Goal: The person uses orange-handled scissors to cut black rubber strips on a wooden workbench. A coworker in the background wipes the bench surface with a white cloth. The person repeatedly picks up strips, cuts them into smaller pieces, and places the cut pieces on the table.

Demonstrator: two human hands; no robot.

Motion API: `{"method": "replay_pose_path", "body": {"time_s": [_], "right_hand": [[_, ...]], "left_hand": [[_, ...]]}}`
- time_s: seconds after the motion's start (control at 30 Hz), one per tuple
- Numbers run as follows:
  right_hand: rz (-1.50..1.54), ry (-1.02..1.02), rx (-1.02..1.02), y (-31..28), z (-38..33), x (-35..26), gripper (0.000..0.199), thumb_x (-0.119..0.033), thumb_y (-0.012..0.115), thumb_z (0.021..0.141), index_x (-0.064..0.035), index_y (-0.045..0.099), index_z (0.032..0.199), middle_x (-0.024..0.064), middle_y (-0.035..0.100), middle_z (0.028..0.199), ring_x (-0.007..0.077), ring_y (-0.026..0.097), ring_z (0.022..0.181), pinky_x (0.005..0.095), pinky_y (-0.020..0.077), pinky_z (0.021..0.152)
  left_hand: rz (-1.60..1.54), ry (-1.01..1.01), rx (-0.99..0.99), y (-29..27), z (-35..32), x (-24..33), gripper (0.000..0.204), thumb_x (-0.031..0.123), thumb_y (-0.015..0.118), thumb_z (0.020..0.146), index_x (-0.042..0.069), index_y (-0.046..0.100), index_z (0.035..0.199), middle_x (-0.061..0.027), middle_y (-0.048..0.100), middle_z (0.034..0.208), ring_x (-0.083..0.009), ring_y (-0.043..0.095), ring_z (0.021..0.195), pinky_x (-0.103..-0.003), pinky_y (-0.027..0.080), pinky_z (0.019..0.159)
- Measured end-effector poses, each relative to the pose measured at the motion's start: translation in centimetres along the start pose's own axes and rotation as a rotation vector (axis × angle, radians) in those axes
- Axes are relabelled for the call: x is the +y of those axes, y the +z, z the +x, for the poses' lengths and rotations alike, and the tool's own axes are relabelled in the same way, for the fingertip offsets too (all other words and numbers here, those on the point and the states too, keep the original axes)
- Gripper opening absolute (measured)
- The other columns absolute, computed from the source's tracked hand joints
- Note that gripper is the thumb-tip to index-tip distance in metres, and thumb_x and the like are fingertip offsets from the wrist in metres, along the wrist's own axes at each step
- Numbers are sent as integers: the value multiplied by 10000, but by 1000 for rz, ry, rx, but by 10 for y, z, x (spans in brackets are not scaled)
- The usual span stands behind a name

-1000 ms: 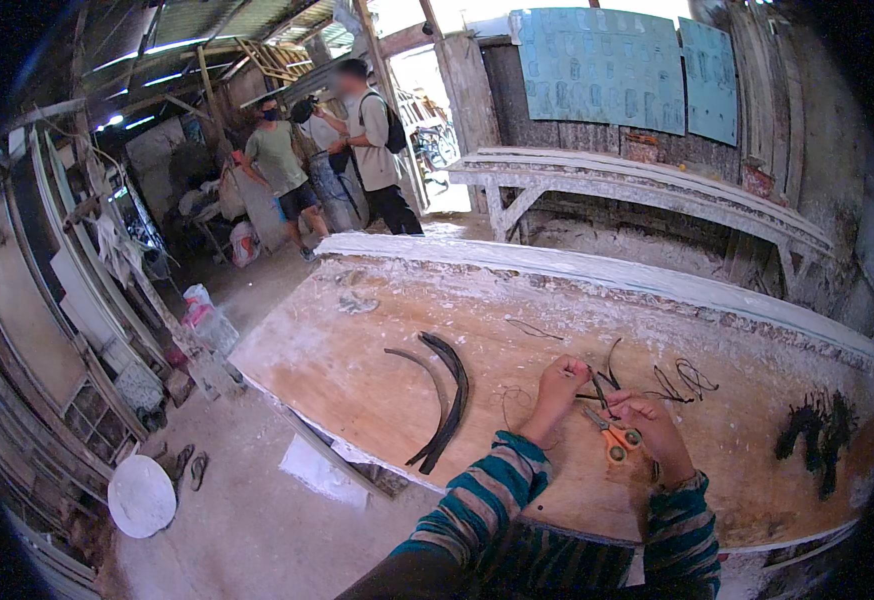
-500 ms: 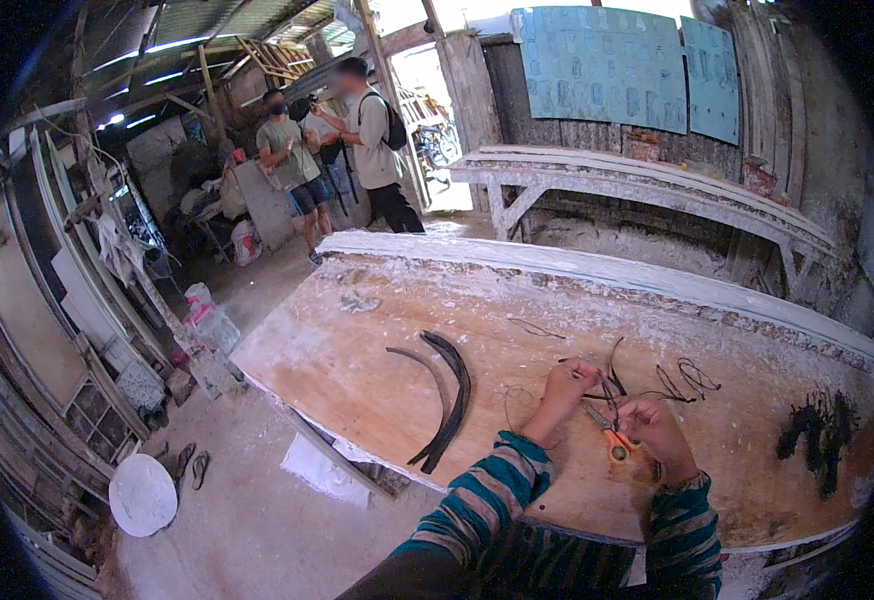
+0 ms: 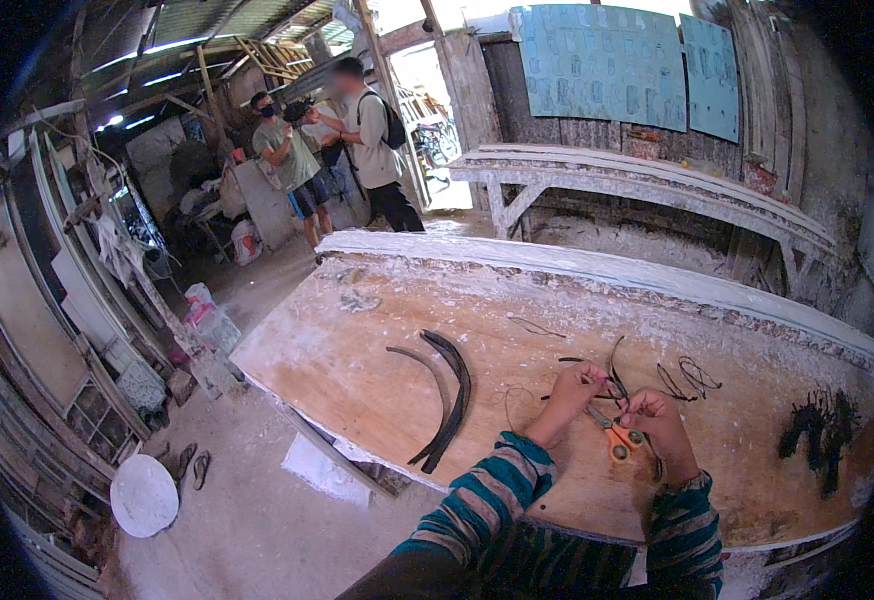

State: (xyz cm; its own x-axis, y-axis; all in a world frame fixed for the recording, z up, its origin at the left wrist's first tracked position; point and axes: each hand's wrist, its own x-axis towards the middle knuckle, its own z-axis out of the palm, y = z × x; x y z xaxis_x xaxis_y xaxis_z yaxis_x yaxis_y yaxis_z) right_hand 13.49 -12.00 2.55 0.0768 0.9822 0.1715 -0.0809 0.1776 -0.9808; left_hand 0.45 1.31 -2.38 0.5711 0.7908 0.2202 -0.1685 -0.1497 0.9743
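Both hands work close together near the front edge of the plaster-crusted wooden bench. Left hand pinches a thin dark wire; right hand grips orange-handled scissors at it. Holding the wire taut near the blades should give a clean cut.

Both striped-sleeved forearms reach forward; left hand pinched shut; right hand fisted, knuckles up, just beside it.

Orange-handled scissors on dark wire
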Motion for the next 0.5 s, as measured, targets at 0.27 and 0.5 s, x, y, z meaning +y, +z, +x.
{"method": "replay_pose_path", "body": {"time_s": [0.27, 0.5], "right_hand": [[26, -1, 6, -1, 1, 3, 127, -18, 664, 702, -56, 544, 710, 29, 581, 781, 117, 551, 744, 245, 439, 688], [52, -11, 18, -3, 3, 8, 138, -14, 660, 710, -63, 531, 719, 29, 580, 780, 111, 555, 712, 240, 453, 669]], "left_hand": [[-43, 7, -12, 0, 1, -3, 80, 2, 526, 807, 19, 588, 855, -30, 619, 790, -95, 573, 742, -225, 450, 678], [-26, 9, -9, -1, 3, -6, 45, 28, 600, 792, 19, 594, 836, -22, 615, 764, -84, 565, 701, -207, 439, 638]]}}
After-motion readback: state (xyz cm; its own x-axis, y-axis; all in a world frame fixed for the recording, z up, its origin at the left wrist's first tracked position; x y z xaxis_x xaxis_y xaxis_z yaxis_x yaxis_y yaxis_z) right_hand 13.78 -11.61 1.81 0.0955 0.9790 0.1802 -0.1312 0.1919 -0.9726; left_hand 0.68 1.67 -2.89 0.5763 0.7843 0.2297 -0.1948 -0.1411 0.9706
